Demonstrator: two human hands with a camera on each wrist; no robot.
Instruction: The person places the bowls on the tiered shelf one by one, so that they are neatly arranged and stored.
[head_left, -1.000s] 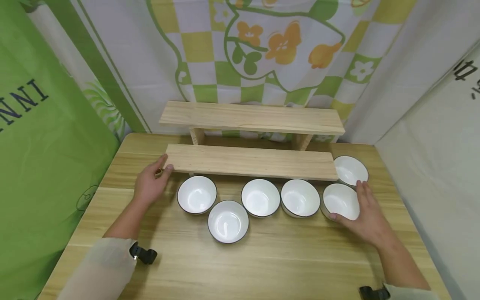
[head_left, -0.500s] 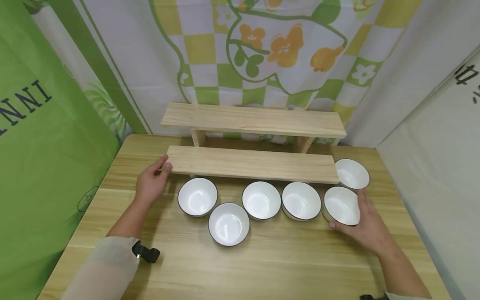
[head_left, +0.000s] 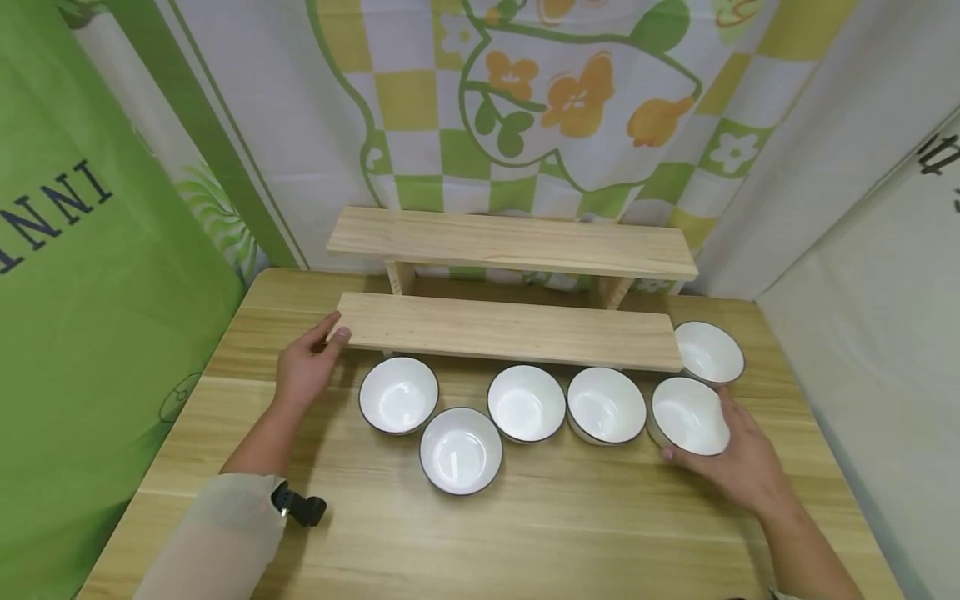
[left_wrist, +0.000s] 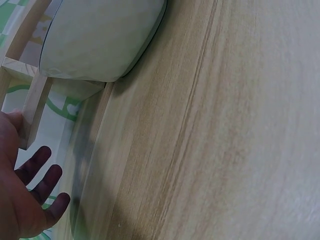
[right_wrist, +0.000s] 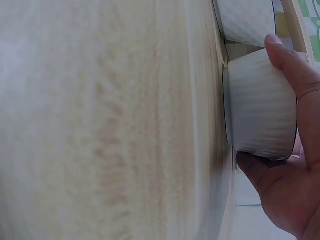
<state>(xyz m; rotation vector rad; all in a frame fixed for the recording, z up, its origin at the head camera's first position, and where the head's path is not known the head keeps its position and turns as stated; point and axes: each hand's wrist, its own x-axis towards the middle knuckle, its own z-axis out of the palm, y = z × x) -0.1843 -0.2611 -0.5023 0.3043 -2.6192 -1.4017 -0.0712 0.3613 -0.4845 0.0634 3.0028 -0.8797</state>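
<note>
At the left end of a two-tier wooden shelf [head_left: 510, 329], my left hand [head_left: 306, 367] holds the lower board's corner with thumb and index finger. The other fingers are spread loosely in the left wrist view. My right hand [head_left: 750, 462] grips the rightmost white bowl [head_left: 688, 415] of the front row, thumb at its near side and fingers round its right side. In the right wrist view this ribbed bowl [right_wrist: 262, 105] stands base down at the table. Just behind it, another white bowl [head_left: 708, 352] sits by the shelf's right end.
Several more dark-rimmed white bowls stand before the shelf: a left one [head_left: 399, 396], one nearer the front [head_left: 461, 451], a middle one [head_left: 527, 403] and one beside the gripped bowl [head_left: 607, 405]. The wooden table [head_left: 525, 542] extends toward me. Patterned cloth [head_left: 420, 100] hangs behind.
The right hand's fingers have come down from the bowl's rim to round its side. The left hand stays at the shelf's end. The whole view has shifted slightly.
</note>
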